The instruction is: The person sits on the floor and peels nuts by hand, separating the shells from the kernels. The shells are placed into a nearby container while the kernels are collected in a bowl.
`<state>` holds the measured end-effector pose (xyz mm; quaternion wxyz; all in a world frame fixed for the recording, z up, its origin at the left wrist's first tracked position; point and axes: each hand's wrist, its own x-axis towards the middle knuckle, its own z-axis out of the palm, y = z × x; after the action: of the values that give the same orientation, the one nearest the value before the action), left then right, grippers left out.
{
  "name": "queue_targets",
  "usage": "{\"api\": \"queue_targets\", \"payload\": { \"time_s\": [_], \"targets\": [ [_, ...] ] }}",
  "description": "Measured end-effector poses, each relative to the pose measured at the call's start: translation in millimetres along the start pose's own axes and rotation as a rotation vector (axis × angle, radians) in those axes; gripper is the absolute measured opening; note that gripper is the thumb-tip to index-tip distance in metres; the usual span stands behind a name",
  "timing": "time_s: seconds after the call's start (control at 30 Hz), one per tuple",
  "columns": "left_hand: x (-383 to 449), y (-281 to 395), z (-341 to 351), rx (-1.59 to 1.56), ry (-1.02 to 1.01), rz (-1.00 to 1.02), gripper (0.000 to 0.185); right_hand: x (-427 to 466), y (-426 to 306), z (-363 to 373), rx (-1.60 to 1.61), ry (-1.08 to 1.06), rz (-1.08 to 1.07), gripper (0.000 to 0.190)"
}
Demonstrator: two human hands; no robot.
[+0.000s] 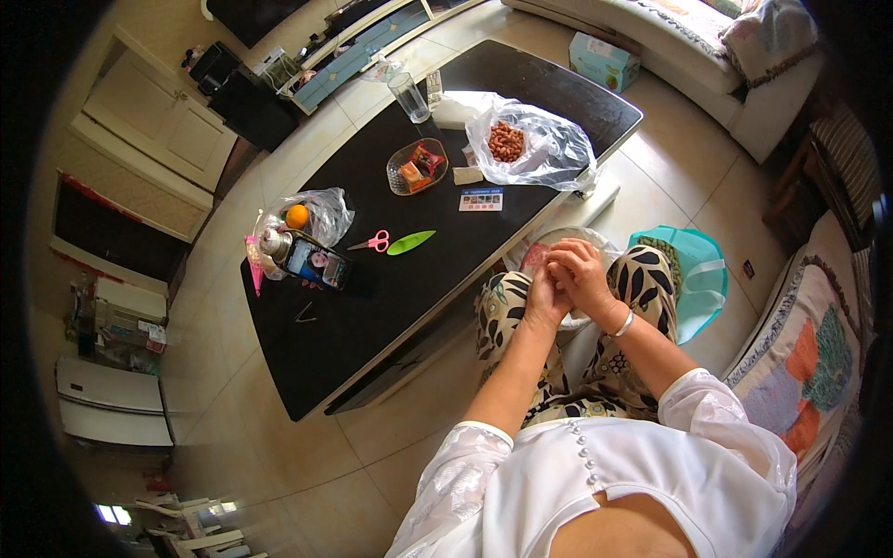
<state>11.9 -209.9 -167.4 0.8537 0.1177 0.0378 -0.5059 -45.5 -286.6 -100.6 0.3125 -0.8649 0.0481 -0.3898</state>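
Observation:
My left hand point(548, 296) and my right hand point(582, 272) meet above a bin with a plastic liner point(575, 322), between my knees. The fingers of both are bent against each other, and whatever may lie between them is hidden. A silver bangle point(623, 323) circles my right wrist. Beside my right knee a teal bag point(703, 279) stands open, with greenish pods point(659, 252) inside. On the black coffee table point(377, 307), a clear plastic bag point(558, 143) lies spread around a heap of reddish-brown nuts point(506, 141).
Pink-handled scissors point(377, 241) and a green leaf-shaped object point(411, 242) lie on the table. A propped phone point(317, 264), an orange point(296, 216), a snack dish point(417, 167), a printed card point(481, 199) and a glass point(409, 97) stand around them. Behind the bag sits a sofa point(802, 376).

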Motion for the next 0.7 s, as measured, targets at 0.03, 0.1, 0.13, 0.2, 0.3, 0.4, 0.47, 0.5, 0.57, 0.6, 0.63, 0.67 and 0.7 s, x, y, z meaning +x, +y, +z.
{"api": "queue_targets", "payload": {
  "time_s": [0.03,0.1,0.13,0.2,0.3,0.4,0.47,0.5,0.57,0.6,0.63,0.67,0.7],
  "targets": [
    [-3,2,1,0.030,0.042,-0.020,0.034,0,2,-1,0.048,0.001,0.052,0.010],
    [-5,3,6,0.073,0.098,-0.040,0.026,-3,8,-2,0.176,-0.012,0.194,0.011],
    [-5,3,10,0.086,0.117,-0.040,0.023,-5,10,-1,0.257,-0.026,0.282,0.011],
    [-5,-1,18,0.200,0.281,-0.025,0.017,-10,15,0,0.386,-0.059,0.454,0.015],
    [-14,-2,27,0.288,0.230,-0.048,0.017,-17,21,-1,0.689,-0.181,0.737,0.021],
    [-20,0,35,0.328,0.209,-0.057,0.017,-19,25,0,0.875,-0.224,0.880,0.028],
    [-22,1,39,0.340,0.187,-0.069,0.016,-20,26,1,0.934,-0.195,0.822,0.031],
    [-23,1,40,0.340,0.184,-0.080,0.015,-20,25,1,0.937,-0.192,0.835,0.032],
    [-23,-1,42,0.377,0.211,-0.050,0.014,-19,23,2,0.958,-0.170,0.791,0.035],
    [-24,-2,42,0.391,0.222,-0.044,0.014,-19,22,1,0.960,-0.163,0.780,0.036],
    [-23,-2,42,0.401,0.221,-0.034,0.013,-18,21,-1,0.934,-0.188,0.768,0.037],
    [-23,-2,41,0.409,0.213,-0.031,0.013,-18,20,-4,0.908,-0.213,0.755,0.039],
    [-23,-2,40,0.417,0.206,-0.027,0.013,-17,19,-6,0.886,-0.240,0.735,0.040]
  ]
}}
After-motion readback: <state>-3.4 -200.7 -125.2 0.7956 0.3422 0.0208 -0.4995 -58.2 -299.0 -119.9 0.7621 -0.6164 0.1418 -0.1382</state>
